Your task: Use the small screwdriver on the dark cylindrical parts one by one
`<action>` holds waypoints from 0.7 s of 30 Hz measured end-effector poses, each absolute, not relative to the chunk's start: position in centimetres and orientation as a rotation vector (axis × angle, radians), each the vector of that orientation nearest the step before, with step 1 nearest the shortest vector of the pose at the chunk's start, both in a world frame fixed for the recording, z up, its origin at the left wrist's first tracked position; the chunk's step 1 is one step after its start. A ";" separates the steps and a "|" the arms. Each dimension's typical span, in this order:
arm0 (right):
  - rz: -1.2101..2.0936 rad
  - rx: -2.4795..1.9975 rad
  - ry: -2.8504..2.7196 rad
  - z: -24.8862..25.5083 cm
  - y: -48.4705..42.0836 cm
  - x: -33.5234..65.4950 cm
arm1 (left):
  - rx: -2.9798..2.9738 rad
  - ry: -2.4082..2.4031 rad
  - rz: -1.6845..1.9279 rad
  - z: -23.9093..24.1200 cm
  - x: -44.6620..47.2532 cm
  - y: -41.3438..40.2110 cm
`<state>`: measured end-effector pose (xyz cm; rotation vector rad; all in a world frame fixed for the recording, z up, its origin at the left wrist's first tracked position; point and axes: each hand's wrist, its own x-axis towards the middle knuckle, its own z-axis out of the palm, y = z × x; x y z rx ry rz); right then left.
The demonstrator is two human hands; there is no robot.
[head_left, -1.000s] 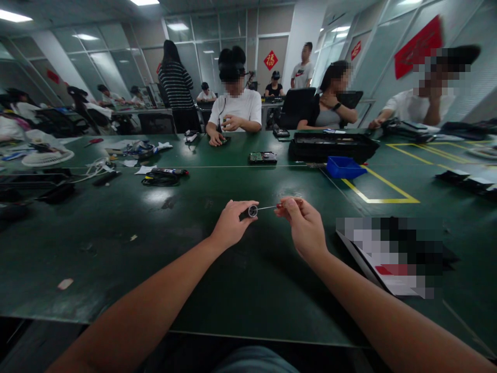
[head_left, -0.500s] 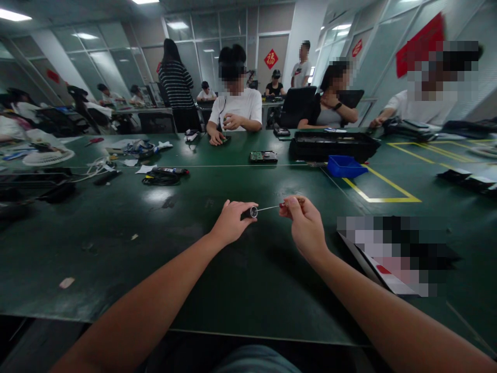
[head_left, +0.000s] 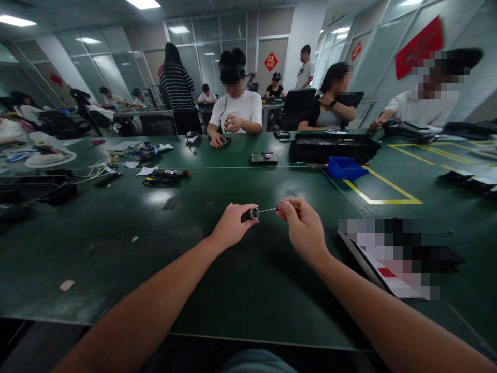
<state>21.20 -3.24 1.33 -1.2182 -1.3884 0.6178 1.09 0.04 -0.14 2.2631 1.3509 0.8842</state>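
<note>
Person at the desk [head_left: 128, 269], both arms out over it, working approx. mid-desk. L hand [head_left: 233, 225] grasping a short blk tube [head_left: 253, 213], thumb below, fingers over the top; the tube's silvery ring end faces the wearer's side. R hand [head_left: 305, 223] pinching a screwdriver [head_left: 278, 208] by its reddish handle, thumb on the near side, the rest of the handle mostly hidden in the fingers. Thin metal shaft runs approx. level from R hand to the tube's ring end; can't tell if the tip is in the opening or just against the rim. Both hands held over the desk, close together w/ only the shaft between.

Rest, quick: R of the R arm, near side, a pale box [head_left: 406, 290], mostly pixelated. Beyond the hands, a circuit board unit [head_left: 264, 158], then a long blk tray [head_left: 330, 146] w/ a blue bin [head_left: 345, 168] just in front, next to yellow tape [head_left: 394, 201]. Far L of the hands: coiled blk cable [head_left: 165, 178], white paper [head_left: 146, 171] near it, white fan grille [head_left: 50, 159] further out. Small pale scrap [head_left: 67, 285] near L edge. Co-worker [head_left: 243, 109] in white tee sits opp., own hands on small parts.
</note>
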 end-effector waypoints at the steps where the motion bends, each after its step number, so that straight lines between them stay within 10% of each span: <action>1: 0.591 -1.246 -1.415 1.5 -3.4 21.2 | 2.261 1.354 0.888 -0.1 1.1 0.0; 21: 0.495 -1.253 -1.689 1.5 -3.8 21.4 | 2.264 1.357 0.920 -0.2 0.9 0.2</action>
